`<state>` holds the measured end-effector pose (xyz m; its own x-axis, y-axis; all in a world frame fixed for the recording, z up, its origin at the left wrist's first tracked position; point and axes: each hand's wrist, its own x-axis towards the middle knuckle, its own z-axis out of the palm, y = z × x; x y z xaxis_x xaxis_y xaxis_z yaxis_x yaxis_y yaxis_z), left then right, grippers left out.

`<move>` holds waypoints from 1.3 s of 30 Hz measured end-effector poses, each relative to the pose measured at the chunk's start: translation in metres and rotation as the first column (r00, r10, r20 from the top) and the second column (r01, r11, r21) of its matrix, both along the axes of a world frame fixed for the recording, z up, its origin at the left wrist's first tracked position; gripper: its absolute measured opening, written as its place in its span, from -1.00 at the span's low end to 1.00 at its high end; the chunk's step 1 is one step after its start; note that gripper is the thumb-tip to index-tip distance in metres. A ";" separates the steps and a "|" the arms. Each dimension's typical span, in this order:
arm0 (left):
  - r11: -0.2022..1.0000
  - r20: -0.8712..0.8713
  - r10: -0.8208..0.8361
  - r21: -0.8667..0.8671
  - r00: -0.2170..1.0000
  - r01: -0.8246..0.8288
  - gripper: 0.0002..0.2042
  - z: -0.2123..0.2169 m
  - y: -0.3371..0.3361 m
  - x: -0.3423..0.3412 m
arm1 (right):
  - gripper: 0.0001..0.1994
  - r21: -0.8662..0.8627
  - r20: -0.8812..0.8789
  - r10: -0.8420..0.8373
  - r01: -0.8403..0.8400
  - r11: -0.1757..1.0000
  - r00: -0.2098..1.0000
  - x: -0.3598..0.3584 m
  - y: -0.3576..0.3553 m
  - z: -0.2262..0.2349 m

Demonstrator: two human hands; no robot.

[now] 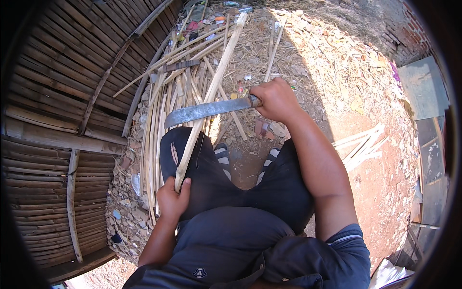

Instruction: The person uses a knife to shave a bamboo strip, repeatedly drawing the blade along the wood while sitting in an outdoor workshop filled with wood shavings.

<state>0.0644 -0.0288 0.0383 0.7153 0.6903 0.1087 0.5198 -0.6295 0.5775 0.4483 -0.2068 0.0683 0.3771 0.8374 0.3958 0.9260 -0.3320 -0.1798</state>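
Observation:
My left hand (173, 198) is closed round the near end of a long pale wooden strip (211, 91), which slants over my left knee toward the far ground. In my right hand (276, 98) is the handle of a machete (211, 110), fingers wrapped tight. Its broad, curved grey blade points left and lies across the strip just beyond my knee. Whether the edge touches the wood I cannot tell. A pile of similar split strips (156, 139) lies on the ground to the left of my leg.
A slatted bamboo wall (72, 72) rises along the left. A second blade with a dark handle (180, 66) rests on the strips ahead. More strips (362, 144) lie on sunlit ground at right, near leaning panels (423, 89). Chips and litter cover the ground.

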 end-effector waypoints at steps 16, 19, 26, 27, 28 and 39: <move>0.999 0.031 -0.035 -0.008 0.999 0.035 -0.56 0.001 0.001 0.000 | -0.84 0.016 0.031 0.005 -0.006 1.000 1.000 0.001 -0.001 0.001; 0.999 0.045 -0.038 -0.006 0.998 0.038 -0.56 -0.001 0.002 -0.001 | -0.84 0.014 0.013 0.007 -0.007 1.000 1.000 0.000 -0.001 0.002; 1.000 0.023 -0.012 -0.025 1.000 0.013 -0.57 -0.001 0.001 -0.001 | -0.85 0.025 -0.012 0.021 -0.020 0.999 1.000 0.000 -0.001 0.000; 1.000 0.025 -0.013 -0.023 1.000 0.014 -0.56 -0.001 0.001 -0.001 | -0.85 0.028 -0.008 0.024 -0.023 0.999 1.000 0.000 -0.001 -0.001; 1.000 0.027 -0.014 -0.020 1.000 0.014 -0.56 -0.002 0.002 -0.001 | -0.85 0.030 -0.004 0.027 -0.027 0.999 1.000 0.001 -0.001 -0.002; 1.000 0.022 -0.019 -0.007 1.000 0.019 -0.58 0.001 0.001 0.000 | -0.86 0.044 0.000 0.037 -0.037 0.998 0.999 0.004 -0.004 0.001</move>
